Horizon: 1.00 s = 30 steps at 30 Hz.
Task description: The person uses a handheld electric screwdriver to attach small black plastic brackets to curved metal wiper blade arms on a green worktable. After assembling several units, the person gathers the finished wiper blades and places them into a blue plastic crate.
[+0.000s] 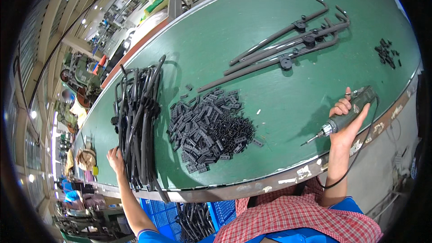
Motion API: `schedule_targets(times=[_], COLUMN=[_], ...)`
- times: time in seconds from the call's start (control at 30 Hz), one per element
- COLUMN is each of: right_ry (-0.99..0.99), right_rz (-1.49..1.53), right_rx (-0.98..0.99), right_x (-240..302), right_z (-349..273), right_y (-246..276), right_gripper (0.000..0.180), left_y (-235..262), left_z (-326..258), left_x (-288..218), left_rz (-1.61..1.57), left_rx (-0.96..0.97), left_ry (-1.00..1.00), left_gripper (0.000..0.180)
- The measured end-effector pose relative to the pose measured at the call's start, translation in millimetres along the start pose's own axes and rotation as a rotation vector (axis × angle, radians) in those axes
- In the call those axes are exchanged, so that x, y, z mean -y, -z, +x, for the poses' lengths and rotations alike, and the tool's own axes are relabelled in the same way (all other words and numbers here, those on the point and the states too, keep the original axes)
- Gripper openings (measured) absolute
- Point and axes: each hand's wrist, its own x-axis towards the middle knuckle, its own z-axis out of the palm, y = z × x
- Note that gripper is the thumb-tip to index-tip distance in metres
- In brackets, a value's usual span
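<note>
Black rods (143, 126) left of the clip pile (193, 130), power screwdriver (340, 121) right of it.
The rods look stiff, slick and heavyish bundled, best gripped mid-length; the screwdriver looks solid, best held round its body. Your right hand's (346, 134) fingers wrap that body; your left hand's (116, 161) loosely bent fingers sit at the bundle's outer edge, grip unclear.

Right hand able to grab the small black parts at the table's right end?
Probably not: the right hand is wrapped around the power screwdriver, though nothing visible blocks the way to the small black parts.
</note>
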Motion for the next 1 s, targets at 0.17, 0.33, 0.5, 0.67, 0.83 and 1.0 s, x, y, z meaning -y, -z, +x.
schedule_targets(times=[0.17, 0.33, 0.5, 0.67, 0.83, 1.0], right_ry=[0.010, -0.058, -0.120, -0.184, -0.195, -0.116], right_rz=[0.014, 0.075, 0.114, 0.143, 0.163, 0.025], right_rx=[-0.034, -0.106, -0.204, -0.221, -0.187, -0.149], right_x=[6, 2, -3, -4, -1, 0], right_z=[5, 2, -1, 2, 2, 0], right_y=[7, 5, -3, 1, -1, -7], right_gripper=[0.064, 0.062, 0.061, 0.062, 0.061, 0.063], left_y=[9, 23, -15, -1, 101, 122], left_z=[90, 102, 131, 145, 113, 23], left_x=[-163, -473, -592, -610, -603, -540], left_rz=[-0.674, -0.636, -0.676, -0.581, -1.050, -1.311], left_rx=[-0.108, 0.289, 0.566, 0.642, 1.137, 1.163], left_ry=[-0.026, -0.700, -0.811, -0.856, -0.529, -0.309], left_gripper=[0.023, 0.028, 0.037, 0.030, 0.025, 0.031])
